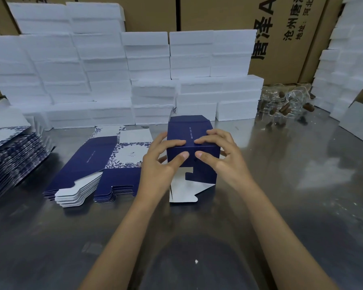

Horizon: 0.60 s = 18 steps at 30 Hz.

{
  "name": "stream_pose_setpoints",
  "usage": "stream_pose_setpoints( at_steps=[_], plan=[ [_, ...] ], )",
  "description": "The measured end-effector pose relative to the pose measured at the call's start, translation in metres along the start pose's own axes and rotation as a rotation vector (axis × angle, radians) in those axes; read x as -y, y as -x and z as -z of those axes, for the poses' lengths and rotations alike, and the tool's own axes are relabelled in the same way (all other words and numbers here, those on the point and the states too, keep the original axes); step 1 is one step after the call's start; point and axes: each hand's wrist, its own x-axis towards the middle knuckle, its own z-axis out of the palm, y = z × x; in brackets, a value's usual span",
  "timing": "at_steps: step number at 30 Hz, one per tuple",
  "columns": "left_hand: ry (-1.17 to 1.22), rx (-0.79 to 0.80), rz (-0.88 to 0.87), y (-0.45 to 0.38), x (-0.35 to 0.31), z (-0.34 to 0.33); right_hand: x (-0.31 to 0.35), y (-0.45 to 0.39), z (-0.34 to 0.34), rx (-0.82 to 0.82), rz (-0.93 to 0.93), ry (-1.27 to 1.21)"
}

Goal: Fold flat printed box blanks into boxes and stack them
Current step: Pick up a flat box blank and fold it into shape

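Observation:
A dark blue printed box, half formed, stands on the metal table in the middle of the view. My left hand grips its left side, fingers on the top face and thumb pressing the near panel. My right hand grips the right side the same way. A white-backed flap hangs loose at the box's near bottom. A stack of flat blue and white blanks lies just left of my left hand.
Another fanned pile of blanks sits at the far left. White foam blocks are stacked along the back and at the right, brown cartons behind them. Clear glass bottles with corks lie at the back right.

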Motion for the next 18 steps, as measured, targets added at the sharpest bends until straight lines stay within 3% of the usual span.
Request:
stream_pose_setpoints(
  at_steps=[10, 18],
  plan=[
    [-0.009, -0.109, -0.033, 0.003, 0.001, -0.01, -0.002, 0.001, -0.016, -0.085, -0.008, -0.093],
    [0.024, -0.064, 0.006, 0.0, -0.003, 0.002, 0.002, -0.001, 0.003, -0.004, -0.016, -0.105]
  ],
)
